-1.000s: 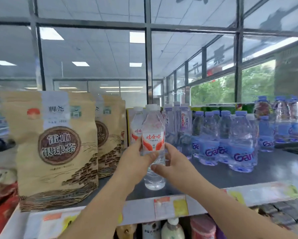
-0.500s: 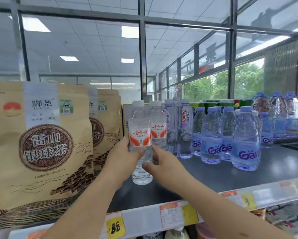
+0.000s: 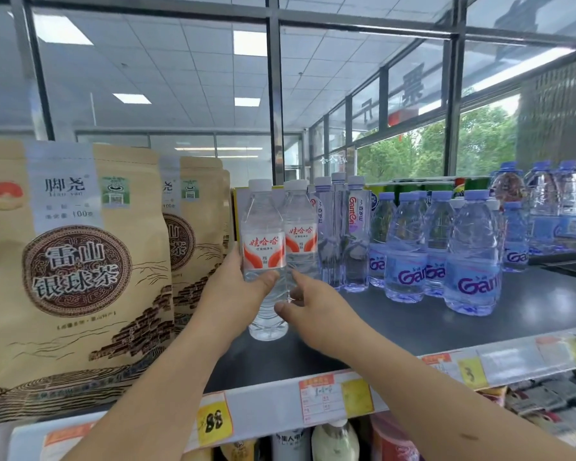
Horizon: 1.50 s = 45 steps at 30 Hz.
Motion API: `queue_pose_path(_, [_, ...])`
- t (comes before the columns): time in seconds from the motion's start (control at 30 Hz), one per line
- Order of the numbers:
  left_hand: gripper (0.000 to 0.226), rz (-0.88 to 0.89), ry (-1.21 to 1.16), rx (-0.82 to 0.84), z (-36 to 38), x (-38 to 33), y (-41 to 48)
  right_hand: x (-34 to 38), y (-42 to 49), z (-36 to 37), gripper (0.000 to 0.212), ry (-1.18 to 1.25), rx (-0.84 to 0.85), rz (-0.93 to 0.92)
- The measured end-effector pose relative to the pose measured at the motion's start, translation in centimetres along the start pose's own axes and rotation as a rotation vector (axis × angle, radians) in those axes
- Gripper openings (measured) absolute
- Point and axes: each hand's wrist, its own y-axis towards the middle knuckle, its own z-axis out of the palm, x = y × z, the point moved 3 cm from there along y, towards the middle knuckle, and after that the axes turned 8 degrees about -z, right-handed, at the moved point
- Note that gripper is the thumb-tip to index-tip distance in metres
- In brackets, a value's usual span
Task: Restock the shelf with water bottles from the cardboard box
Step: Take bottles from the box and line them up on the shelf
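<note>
On the dark shelf [image 3: 413, 314], our left hand [image 3: 233, 294] curls around the water bottle [image 3: 263, 227] at its waist, thumb across the front. It stands upright, long axis vertical, white cap up, base on the shelf. Our right hand [image 3: 316, 307], fingers nearly straight, touches its lower side. A matching bottle [image 3: 301, 227] stands just behind; tan pouches [image 3: 73, 261] left, blue-labelled bottles [image 3: 469, 261] right.
</note>
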Motion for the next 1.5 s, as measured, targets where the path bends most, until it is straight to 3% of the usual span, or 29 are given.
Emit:
queue_pose_path(0.17, [0.046,0.028,0.019,-0.098,0.3,-1.5,-2.9,0.0,-2.6,-2.3,0.058,0.053,-0.056,-0.005])
queue_pose_path(0.33, [0.083,-0.020,0.123,-0.150,3.1,-4.7,-8.1,0.4,-7.6,-6.1,0.055,0.138,-0.072,-0.040])
queue_pose_path(0.5, [0.080,-0.040,0.146,-0.186,8.1,-7.4,-14.2,-0.4,-14.0,-10.6,0.047,0.171,-0.061,-0.117])
queue_pose_path(0.83, [0.072,-0.168,-0.004,-0.112,20.2,-7.4,-24.5,-6.1,-26.2,-16.8,0.030,0.252,-0.041,-0.091])
queue_pose_path(0.97, [0.066,-0.243,-0.039,-0.025,25.7,-3.2,-28.4,-10.9,-32.3,-15.3,0.023,0.214,0.021,0.029])
queue_pose_path(1.13, [0.059,-0.442,-0.058,0.165,33.1,7.2,-34.6,-19.7,-42.3,-10.1,0.028,0.168,0.127,0.355])
queue_pose_path(1.5, [0.054,-0.766,0.226,0.481,46.5,32.0,-52.2,-42.2,-70.0,4.1,0.023,-0.058,0.469,0.850])
